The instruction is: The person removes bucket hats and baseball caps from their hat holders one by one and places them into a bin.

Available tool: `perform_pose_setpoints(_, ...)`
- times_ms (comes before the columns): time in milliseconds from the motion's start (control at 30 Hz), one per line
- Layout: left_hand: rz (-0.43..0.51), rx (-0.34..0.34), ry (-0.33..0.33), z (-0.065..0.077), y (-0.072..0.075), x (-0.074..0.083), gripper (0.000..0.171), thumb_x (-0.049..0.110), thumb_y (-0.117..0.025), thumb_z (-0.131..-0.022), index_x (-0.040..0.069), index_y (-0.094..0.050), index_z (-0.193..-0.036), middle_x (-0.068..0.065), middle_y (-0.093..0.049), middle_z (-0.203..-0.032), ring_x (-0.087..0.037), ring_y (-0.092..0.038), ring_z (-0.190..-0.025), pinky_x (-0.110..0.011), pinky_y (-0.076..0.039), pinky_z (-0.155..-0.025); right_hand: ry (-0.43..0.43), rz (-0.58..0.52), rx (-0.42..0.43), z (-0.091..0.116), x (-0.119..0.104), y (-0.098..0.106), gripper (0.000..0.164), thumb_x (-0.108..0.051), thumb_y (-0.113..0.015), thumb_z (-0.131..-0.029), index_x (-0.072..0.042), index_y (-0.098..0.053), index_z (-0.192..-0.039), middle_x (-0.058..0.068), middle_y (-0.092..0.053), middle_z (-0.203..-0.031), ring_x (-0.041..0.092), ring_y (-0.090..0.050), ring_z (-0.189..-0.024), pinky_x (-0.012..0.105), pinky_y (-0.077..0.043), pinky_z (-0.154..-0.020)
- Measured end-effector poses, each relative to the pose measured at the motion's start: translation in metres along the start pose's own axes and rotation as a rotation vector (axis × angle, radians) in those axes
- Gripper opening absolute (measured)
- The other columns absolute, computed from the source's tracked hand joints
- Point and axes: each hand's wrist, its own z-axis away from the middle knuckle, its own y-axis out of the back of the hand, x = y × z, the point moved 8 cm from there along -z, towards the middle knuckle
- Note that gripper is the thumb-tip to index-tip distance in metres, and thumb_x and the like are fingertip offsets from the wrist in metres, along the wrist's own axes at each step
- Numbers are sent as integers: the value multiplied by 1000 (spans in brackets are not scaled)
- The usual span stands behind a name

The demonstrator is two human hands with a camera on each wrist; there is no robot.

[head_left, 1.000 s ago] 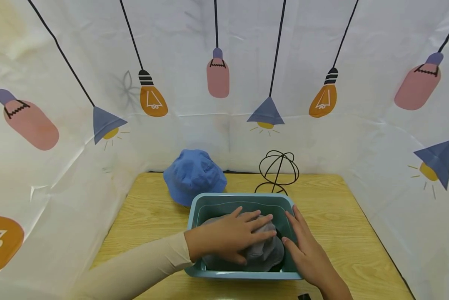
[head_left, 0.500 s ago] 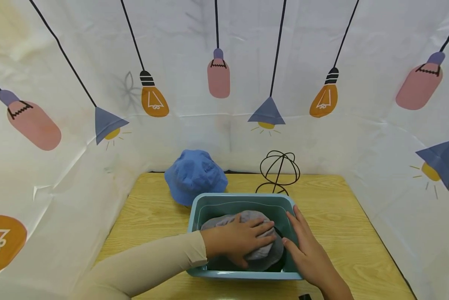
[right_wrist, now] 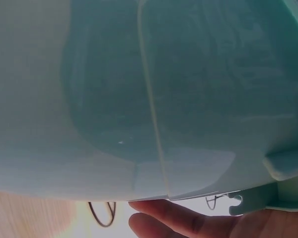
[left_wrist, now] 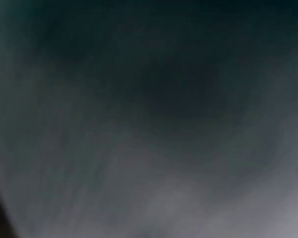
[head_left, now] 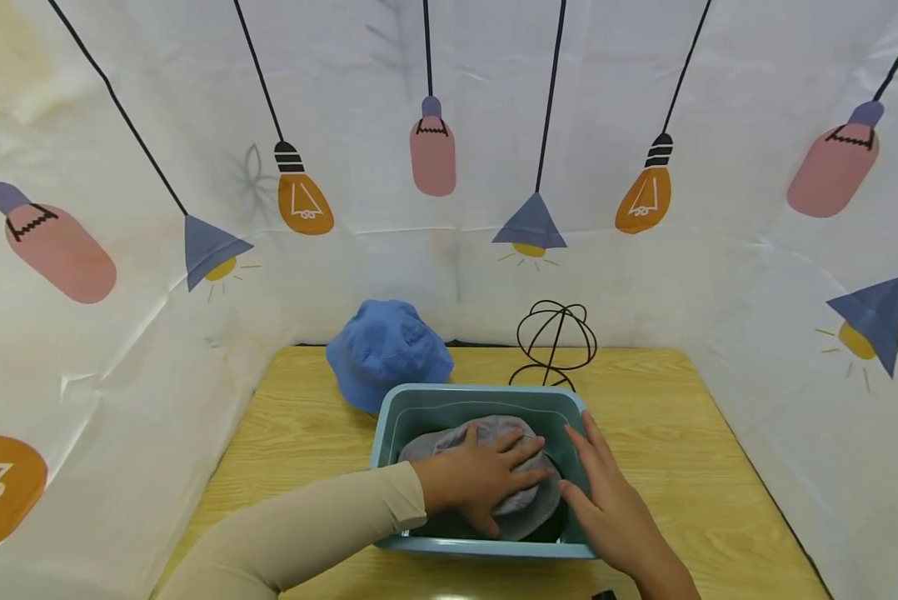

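A grey brimmed fabric hat (head_left: 524, 521) lies inside a teal plastic basin (head_left: 486, 547). My left hand (head_left: 486, 479) rests on the hat's crown with its fingers spread. My right hand (head_left: 614, 508) lies along the basin's right side, fingers straight and touching the rim, the thumb pointing in over it. In the right wrist view, fingers (right_wrist: 184, 218) show beyond the basin wall (right_wrist: 198, 99). The left wrist view is dark and blurred, filled by grey cloth (left_wrist: 164, 198).
Behind the basin, a blue bucket hat (head_left: 389, 350) sits at the back left of the wooden table (head_left: 666, 433). A black wire stand (head_left: 557, 342) stands at the back right. A small black object (head_left: 604, 595) shows at the front edge. Lamp-printed white sheeting (head_left: 456, 275) encloses the table.
My left hand has shifted slightly right and lower over the grey hat, showing more of its crown. My right hand keeps its place on the basin.
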Motion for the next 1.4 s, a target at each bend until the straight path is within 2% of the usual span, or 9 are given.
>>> perform_pose_setpoints(233, -13, -11, 50, 0, -10, -4, 114, 89, -61, -76, 45, -5, -166, 5, 0, -176, -24, -12, -162, -72, -40, -108, -4, 42, -16, -5, -5, -5, 74, -28, -64, -100, -27, -28, -165, -3, 3, -176, 41, -42, -147, 57, -56, -86)
perform_pose_setpoints(433, 1, -27, 89, 3, -15, -5, 110, 91, -54, -79, 46, -4, -165, 6, 1, -176, -24, -10, -162, -73, -37, -109, -4, 41, -26, -8, -7, -10, 78, -26, -67, -96, -26, -29, -165, -4, 3, -176, 40, -45, -146, 47, -55, -79)
perform_pose_setpoints(600, 14, -46, 128, 2, -24, -12, 99, 94, -38, -84, 48, -3, -165, 8, 4, -176, -23, -5, -163, -75, -31, -113, -1, 31, -18, -12, -9, -13, 78, -24, -65, -96, -27, -28, -165, -5, 4, -176, 40, -47, -144, 44, -54, -76)
perform_pose_setpoints(833, 204, -93, 164, -1, -35, -18, 79, 86, -21, -94, 51, -5, -163, 14, 4, -175, -18, -1, -163, -76, -13, -119, -19, 5, -24, -14, -9, -16, 78, -22, -65, -95, -28, -29, -164, -6, 6, -175, 39, -47, -144, 39, -50, -74)
perform_pose_setpoints(1033, 263, -134, 180, -3, -44, -20, 75, 85, -13, -95, 52, -4, -162, 18, 7, -173, -14, 3, -162, -74, -5, -121, -17, 13, -19, -13, -10, -16, 79, -21, -65, -94, -30, -29, -164, -6, 5, -175, 39, -45, -145, 42, -52, -76)
perform_pose_setpoints(1400, 251, -176, 196, -6, -53, -20, 82, 91, -9, -90, 53, -1, -162, 18, 8, -173, -14, 4, -162, -73, -2, -122, 10, 12, 4, -13, -12, -15, 77, -20, -66, -93, -25, -33, -163, -3, 3, -176, 43, -42, -147, 49, -55, -81)
